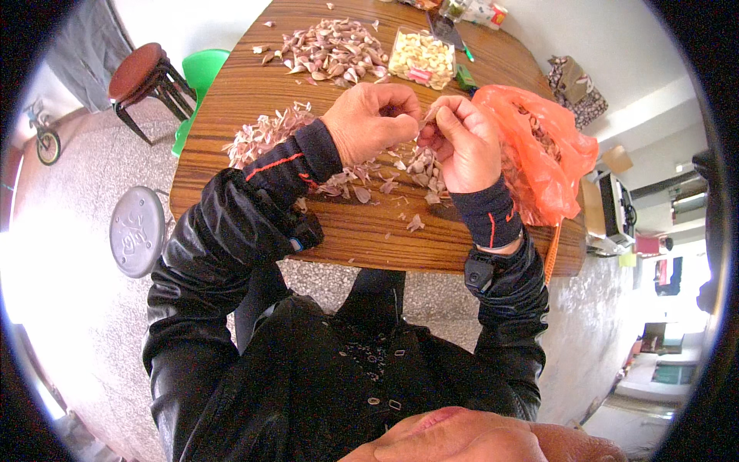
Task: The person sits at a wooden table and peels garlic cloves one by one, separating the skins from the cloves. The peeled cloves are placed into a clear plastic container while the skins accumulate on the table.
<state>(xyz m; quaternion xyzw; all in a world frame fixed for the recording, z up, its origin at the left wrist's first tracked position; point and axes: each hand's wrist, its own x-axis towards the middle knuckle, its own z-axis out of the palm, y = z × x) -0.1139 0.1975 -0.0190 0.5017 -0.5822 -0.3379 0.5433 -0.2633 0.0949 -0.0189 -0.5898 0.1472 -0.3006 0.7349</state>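
My right hand (465,144) pinches a pale garlic clove (428,117) between thumb and fingers above the wooden table (381,237). Curled with its thumb against the fingertips, my left hand (372,118) meets the clove's left edge; its exact contact is partly hidden. Papery garlic skins (268,133) lie heaped left of my left wrist, with loose bits scattered below it. Beneath the right hand is a small pile of garlic cloves (426,167), partly covered. Farther back sit a large heap of unpeeled cloves (335,49) and a clear plastic box (395,70) of peeled cloves.
A red plastic bag (548,185) with brownish contents stands close right of my right hand. Behind the box lie a dark flat object (444,29) and a green pen-like item (468,54). A grey stool (137,231) and a green chair (202,75) flank the table's left side.
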